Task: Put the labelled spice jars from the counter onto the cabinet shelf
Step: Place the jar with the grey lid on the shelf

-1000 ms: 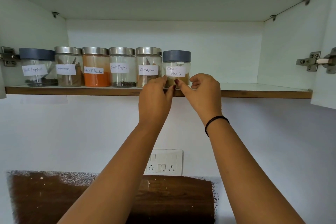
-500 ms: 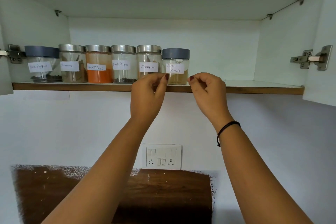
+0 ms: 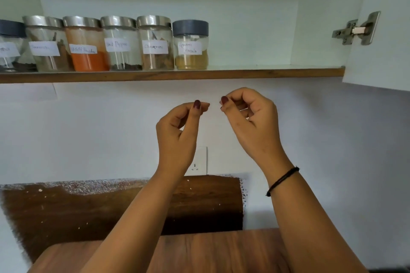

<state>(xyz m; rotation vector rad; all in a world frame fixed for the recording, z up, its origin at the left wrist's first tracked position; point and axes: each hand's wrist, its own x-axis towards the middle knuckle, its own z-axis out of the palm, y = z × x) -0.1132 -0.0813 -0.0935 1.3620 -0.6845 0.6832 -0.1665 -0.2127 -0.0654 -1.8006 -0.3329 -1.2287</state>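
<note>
Spice jars (image 3: 190, 45) upright on shelf (image 3: 266, 71)

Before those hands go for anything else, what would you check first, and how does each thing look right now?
1. Both hands free: ok. The left hand and right hand hang below the shelf, fingers curled, holding nothing.
2. Garam masala jar set down properly: ok. It stands upright at the right end of the row, grey lid on.
3. Jars back from the shelf edge: cannot tell from this low angle.
4. Labels facing out: ok on every jar in view.
5. Room for more jars: ok. The shelf is bare to the right of the row.
6. More jars waiting on the counter: cannot tell; only a bare strip shows.
</note>
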